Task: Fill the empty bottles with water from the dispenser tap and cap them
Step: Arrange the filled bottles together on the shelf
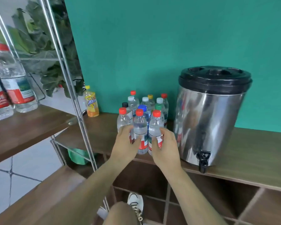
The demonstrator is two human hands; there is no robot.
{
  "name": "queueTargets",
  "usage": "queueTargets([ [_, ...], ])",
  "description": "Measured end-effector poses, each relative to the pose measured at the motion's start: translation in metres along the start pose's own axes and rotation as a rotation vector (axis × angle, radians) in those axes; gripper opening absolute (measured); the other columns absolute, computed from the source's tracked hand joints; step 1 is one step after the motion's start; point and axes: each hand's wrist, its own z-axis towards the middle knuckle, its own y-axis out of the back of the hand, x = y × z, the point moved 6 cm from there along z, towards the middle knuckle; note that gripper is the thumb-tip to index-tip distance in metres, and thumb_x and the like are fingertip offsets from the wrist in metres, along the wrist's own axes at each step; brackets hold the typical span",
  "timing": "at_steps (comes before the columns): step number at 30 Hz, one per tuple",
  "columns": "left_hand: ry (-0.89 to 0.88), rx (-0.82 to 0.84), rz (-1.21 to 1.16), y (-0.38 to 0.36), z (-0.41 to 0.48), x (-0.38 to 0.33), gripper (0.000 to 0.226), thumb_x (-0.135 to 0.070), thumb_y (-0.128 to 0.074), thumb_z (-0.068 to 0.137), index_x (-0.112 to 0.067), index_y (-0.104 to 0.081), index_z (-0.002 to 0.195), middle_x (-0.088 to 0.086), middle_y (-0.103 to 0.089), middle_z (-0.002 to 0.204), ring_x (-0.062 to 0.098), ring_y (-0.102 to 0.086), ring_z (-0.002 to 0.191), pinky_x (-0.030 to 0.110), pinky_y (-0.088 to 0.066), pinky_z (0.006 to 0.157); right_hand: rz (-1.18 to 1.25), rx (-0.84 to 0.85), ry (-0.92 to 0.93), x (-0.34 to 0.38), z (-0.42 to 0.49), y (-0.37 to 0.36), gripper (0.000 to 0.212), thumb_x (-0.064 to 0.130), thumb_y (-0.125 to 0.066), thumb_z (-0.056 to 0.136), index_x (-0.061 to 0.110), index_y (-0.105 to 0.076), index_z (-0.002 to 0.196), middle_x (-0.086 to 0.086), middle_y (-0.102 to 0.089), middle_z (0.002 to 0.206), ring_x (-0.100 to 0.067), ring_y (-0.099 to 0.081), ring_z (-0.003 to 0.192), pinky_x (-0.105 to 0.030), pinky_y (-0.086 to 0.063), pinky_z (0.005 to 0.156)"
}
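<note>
While both hands were out over the front edge of the table (258, 143), each one had a bottle from the red-capped front row! The left hand (126, 140) was curled round the lower half of the left bottle (124, 120), and the right hand (166, 143) gripped the right bottle (155, 125), thumb laid across its label. Between the two hands stood the middle bottle (140, 130), upright and pressed close against both neighbours. Just beyond the fingers, a cluster of capped bottles (145, 103) was packed tight, caps white, blue, green, yellow, black and red. Off to the right of the right hand sat the steel dispenser (209, 114), black lid on, its tap (203, 159) hanging over the table edge, apart from every bottle. Well left of the left hand, beyond the cluster, stood a yellow juice bottle (91, 103). Farther left, big bottles (15, 82) stood on a shelf (31, 125).
</note>
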Motion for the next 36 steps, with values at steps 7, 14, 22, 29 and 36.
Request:
queueTargets([
  [7, 0.138, -0.128, -0.069, -0.047, 0.031, 0.017, 0.074, -0.024, -0.072, 0.094, -0.016, -0.031, 0.155, -0.004, -0.036, 0.153, 0.006, -0.031, 0.139, 0.020, -0.025, 0.111, 0.025, -0.032, -0.132, -0.048, 0.027, -0.035, 0.060, 0.019, -0.074, 0.091, 0.014, -0.047, 0.144, -0.005, -0.055, 0.139, -0.025, -0.050, 0.131, -0.034, -0.044, 0.102],
  [14, 0.189, -0.181, -0.107, -0.073, 0.036, 0.044, 0.082, -0.031, -0.075, 0.092, -0.027, -0.025, 0.158, -0.007, -0.045, 0.153, 0.011, -0.043, 0.140, 0.028, -0.039, 0.113, -0.019, 0.027, -0.262, -0.089, 0.031, -0.059, 0.071, 0.039, -0.085, 0.083, 0.017, -0.048, 0.138, -0.003, -0.062, 0.130, -0.027, -0.063, 0.118, -0.047, -0.055, 0.095],
  [22, 0.209, -0.181, -0.203, -0.066, 0.024, 0.040, 0.083, -0.023, -0.083, 0.084, -0.038, -0.034, 0.150, -0.018, -0.056, 0.141, 0.007, -0.054, 0.132, 0.042, -0.049, 0.110, -0.099, 0.048, -0.257, -0.082, 0.025, -0.046, 0.064, 0.047, -0.083, 0.084, 0.020, -0.050, 0.133, 0.002, -0.065, 0.127, -0.022, -0.065, 0.116, -0.035, -0.053, 0.091],
  [29, 0.128, -0.271, -0.213, 0.024, -0.017, -0.023, 0.084, -0.027, -0.085, 0.081, -0.065, -0.034, 0.136, -0.021, -0.062, 0.133, 0.006, -0.063, 0.120, 0.044, -0.055, 0.101, -0.077, 0.050, -0.003, 0.003, 0.006, -0.002, 0.063, 0.059, -0.079, 0.080, 0.035, -0.054, 0.131, 0.016, -0.067, 0.124, -0.013, -0.063, 0.115, -0.033, -0.050, 0.089],
  [36, -0.023, -0.505, -0.110, 0.182, -0.054, -0.100, 0.082, -0.018, -0.083, 0.085, -0.055, -0.037, 0.142, -0.033, -0.063, 0.125, -0.012, -0.062, 0.111, 0.010, -0.051, 0.089, 0.090, 0.197, 0.303, 0.164, -0.007, 0.013, 0.051, 0.067, -0.077, 0.077, 0.042, -0.057, 0.118, 0.021, -0.071, 0.104, -0.004, -0.065, 0.091, -0.035, -0.055, 0.076],
])
